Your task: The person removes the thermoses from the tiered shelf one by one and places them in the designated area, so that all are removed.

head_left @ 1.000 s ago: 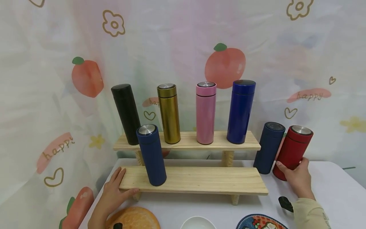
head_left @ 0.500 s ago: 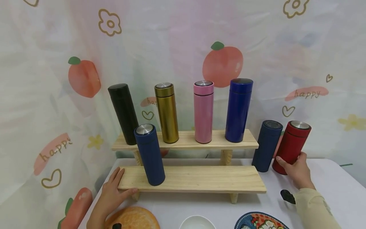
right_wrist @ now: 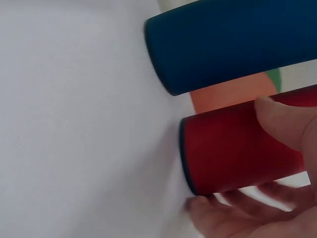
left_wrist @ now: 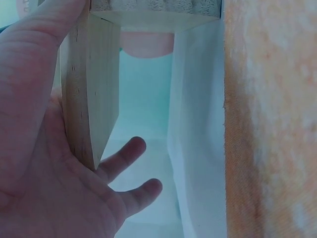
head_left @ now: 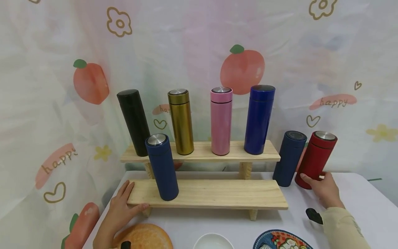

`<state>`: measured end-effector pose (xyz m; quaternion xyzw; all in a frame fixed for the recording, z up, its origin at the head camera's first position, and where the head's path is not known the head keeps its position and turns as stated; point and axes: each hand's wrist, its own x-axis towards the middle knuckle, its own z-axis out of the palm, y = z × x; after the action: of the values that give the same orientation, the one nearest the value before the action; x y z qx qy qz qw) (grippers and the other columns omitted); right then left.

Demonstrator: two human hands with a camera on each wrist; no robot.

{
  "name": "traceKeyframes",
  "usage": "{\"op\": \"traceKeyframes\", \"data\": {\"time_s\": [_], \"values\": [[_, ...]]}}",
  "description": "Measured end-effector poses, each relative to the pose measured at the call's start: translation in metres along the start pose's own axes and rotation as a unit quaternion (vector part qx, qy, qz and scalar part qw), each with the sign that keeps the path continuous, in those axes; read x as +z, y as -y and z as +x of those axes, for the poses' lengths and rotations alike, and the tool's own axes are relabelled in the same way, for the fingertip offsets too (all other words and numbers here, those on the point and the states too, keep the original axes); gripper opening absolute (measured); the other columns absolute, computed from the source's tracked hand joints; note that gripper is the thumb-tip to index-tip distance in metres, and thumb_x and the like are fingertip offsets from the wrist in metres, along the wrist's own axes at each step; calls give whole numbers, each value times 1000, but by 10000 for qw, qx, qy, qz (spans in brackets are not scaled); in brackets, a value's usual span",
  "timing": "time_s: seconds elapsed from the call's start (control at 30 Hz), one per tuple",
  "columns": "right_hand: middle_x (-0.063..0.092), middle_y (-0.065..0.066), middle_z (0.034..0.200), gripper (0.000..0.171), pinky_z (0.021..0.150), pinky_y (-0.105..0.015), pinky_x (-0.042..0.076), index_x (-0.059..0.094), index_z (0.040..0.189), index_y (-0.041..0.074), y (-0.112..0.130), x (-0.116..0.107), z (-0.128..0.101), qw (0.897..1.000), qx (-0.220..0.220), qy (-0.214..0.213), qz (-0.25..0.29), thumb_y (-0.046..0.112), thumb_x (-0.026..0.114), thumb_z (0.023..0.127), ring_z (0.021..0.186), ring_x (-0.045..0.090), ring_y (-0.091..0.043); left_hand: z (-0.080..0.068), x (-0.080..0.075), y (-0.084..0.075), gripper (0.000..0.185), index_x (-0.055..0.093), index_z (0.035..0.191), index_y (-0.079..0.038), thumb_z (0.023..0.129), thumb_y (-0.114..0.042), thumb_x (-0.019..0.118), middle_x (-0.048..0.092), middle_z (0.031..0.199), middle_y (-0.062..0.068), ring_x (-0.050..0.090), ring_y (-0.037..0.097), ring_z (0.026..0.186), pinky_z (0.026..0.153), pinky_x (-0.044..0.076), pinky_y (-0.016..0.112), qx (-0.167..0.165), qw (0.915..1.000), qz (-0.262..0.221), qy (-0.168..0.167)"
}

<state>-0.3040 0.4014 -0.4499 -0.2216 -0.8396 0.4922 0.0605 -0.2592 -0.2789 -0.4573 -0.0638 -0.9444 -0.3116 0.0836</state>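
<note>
Several thermos bottles stand in view. At the right, my right hand (head_left: 326, 191) holds the lower part of a red thermos (head_left: 317, 159), thumb and fingers on opposite sides. In the right wrist view the hold looks loose, with a gap by some fingers. A dark blue thermos (head_left: 290, 159) stands close beside it, on the table. My left hand (head_left: 119, 211) grips the left end of the lower wooden shelf (head_left: 230, 193), thumb along its front edge. In the left wrist view two fingers (left_wrist: 143, 196) stick out past the board. A blue thermos (head_left: 163, 169) stands on that shelf.
On the upper shelf (head_left: 202, 157) stand black (head_left: 133, 121), gold (head_left: 181, 124), pink (head_left: 221, 124) and glossy blue (head_left: 259, 121) thermoses. Along the front lie a round bread-like cushion (head_left: 149, 238), a white bowl (head_left: 213, 242) and a patterned plate (head_left: 281, 240). A printed curtain hangs behind.
The red thermos has shifted slightly back on the table beside the dark blue one. Since then my right hand has slid a little lower on it. My left hand stays on the shelf.
</note>
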Motion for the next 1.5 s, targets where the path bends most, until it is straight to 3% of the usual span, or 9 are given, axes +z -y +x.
{"op": "traceKeyframes", "data": {"time_s": [0.13,0.23,0.5,0.63,0.77,0.97,1.1,1.3,1.5], "values": [[7,-46,164,99,114,-70,35,-8,159,-19,11,-6,-10,9964,208,493,654,46,50,111,145,25,-63,1,-4,1,106,33,164,5,89,-50,84,20,171,31,27,71,143,111,22,80,48,10000,65,-48],[-3,-43,167,97,113,-73,31,-13,159,-16,28,-12,-23,9929,195,528,1047,48,42,111,152,16,-62,2,-5,1,106,33,164,6,89,-50,84,20,170,31,27,71,143,111,22,80,38,9999,98,-48],[14,-22,176,78,121,-63,28,10,172,8,85,-22,-81,9831,-453,-1189,1318,42,43,111,158,23,-47,0,0,3,108,32,164,6,89,-51,84,19,171,32,27,68,145,112,21,78,-83,10000,51,16],[28,-11,174,65,123,-49,32,24,172,20,109,-19,-120,9722,-1115,-1539,1367,36,46,112,156,34,-35,-1,1,4,109,30,165,5,90,-52,83,17,171,31,25,65,147,113,19,77,-149,9999,-29,76],[39,-10,168,58,121,-36,35,33,169,23,129,-9,-153,9615,-1835,-1585,1295,30,49,113,153,42,-25,-2,0,3,109,30,165,5,90,-53,83,17,172,31,24,67,147,113,20,78,-189,9998,-26,84],[49,-16,158,55,98,-8,42,38,165,13,139,13,-177,9531,-2685,-1132,814,27,52,114,144,51,-24,-3,-1,3,109,29,166,4,90,-54,83,16,172,30,24,66,147,114,20,77,-263,9996,-8,124],[52,-16,155,56,94,-6,43,37,165,9,141,27,-182,9500,-2991,-473,767,26,54,114,140,53,-22,-2,0,2,109,29,166,4,90,-54,82,16,173,29,23,66,148,114,18,77,-249,9996,-47,130],[54,-16,153,55,94,-7,43,38,164,8,149,42,-185,9423,-3187,407,942,24,55,114,130,54,-2,-1,1,0,109,30,165,4,90,-53,83,17,172,29,24,69,145,114,20,78,-145,9999,-38,83],[53,-19,155,56,98,-9,43,37,163,6,160,60,-190,9292,-3281,1074,1321,19,57,113,142,51,-30,0,1,-2,109,31,165,4,89,-52,84,18,172,29,24,69,145,113,21,78,-134,9999,-57,38]]}}
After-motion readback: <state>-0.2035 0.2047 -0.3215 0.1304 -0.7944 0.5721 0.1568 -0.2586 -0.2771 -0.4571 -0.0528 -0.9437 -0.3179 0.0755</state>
